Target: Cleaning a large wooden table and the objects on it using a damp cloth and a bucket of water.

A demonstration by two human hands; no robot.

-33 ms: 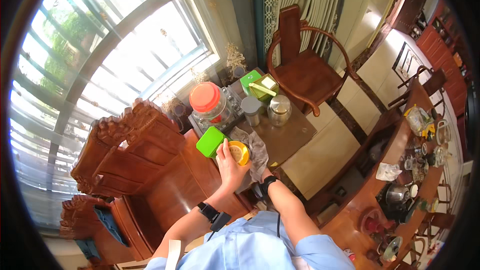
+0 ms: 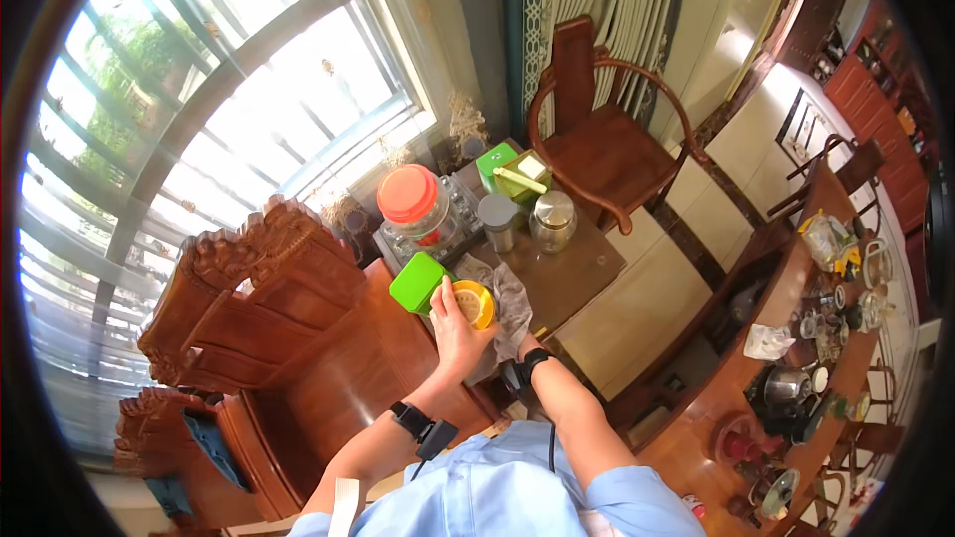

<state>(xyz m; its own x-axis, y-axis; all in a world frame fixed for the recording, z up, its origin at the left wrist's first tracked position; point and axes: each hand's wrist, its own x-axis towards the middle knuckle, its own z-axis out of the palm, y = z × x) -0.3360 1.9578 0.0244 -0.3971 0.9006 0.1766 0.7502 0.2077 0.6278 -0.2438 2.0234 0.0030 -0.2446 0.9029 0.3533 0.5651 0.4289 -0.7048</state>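
Observation:
My left hand [image 2: 458,338] is closed round a small round container [image 2: 483,304] with a yellow rim and a pale, dotted-looking face. A crumpled grey cloth [image 2: 511,300] lies against the container's right side. My right hand [image 2: 526,344] is mostly hidden by this cloth and appears to grip it. A bright green box [image 2: 417,281] stands just beyond my left fingertips. Farther back on the small side table [image 2: 572,273] are a grey-lidded canister [image 2: 498,222], a metal-lidded glass jar [image 2: 553,221] and a large clear jar with an orange-red lid [image 2: 407,194].
Two more green boxes [image 2: 520,175] stand at the table's back. A carved wooden chair [image 2: 338,368] is at the left, a wooden armchair [image 2: 607,154] behind the table. On the right, a long wooden table [image 2: 701,416] carries a kettle [image 2: 789,386], jars and several other things.
The view has shifted very slightly. My hands, the container and the cloth stay in nearly the same places.

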